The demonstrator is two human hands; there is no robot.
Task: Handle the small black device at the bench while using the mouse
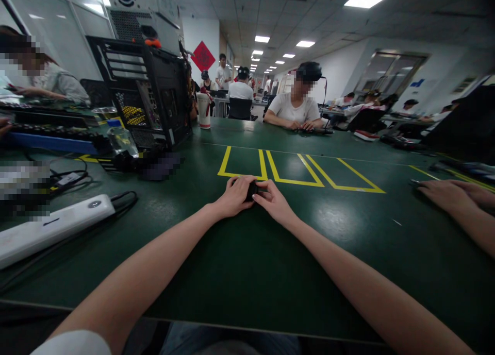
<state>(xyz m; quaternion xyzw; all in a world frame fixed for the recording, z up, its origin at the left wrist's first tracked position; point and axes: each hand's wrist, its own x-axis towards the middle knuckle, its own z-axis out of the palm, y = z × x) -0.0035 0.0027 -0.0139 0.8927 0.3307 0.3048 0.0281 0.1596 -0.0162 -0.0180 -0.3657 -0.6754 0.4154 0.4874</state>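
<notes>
A dark green surface (247,277) fills most of the lower and middle frame. At its far edge, right of the upper centre, a person (296,110) in a white top and dark headgear sits with both hands low over dark items too small to tell. A black open computer case (166,97) stands in the upper left, with a pale metal box (139,12) on top of it. Three yellow tape outlines (296,182) run side by side across the centre, just beyond the hands. At the left edge lies a long white casing (58,229), a black cable (126,203) beside its right end. At the right edge, a co-worker's hand (444,194) rests low on the surface, a small dark item at its fingertips.

In the middle of the frame, the left hand (235,197) is mostly closed, its fingers curled over the left and top of a small black object. The right hand (274,200) is nearly closed, thumb and fingers pinching the object's right side. Near the upper centre, right of the case, stands a white cup (203,110). The small black object (251,191) sits between the two hands at the centre, largely hidden by fingers.
</notes>
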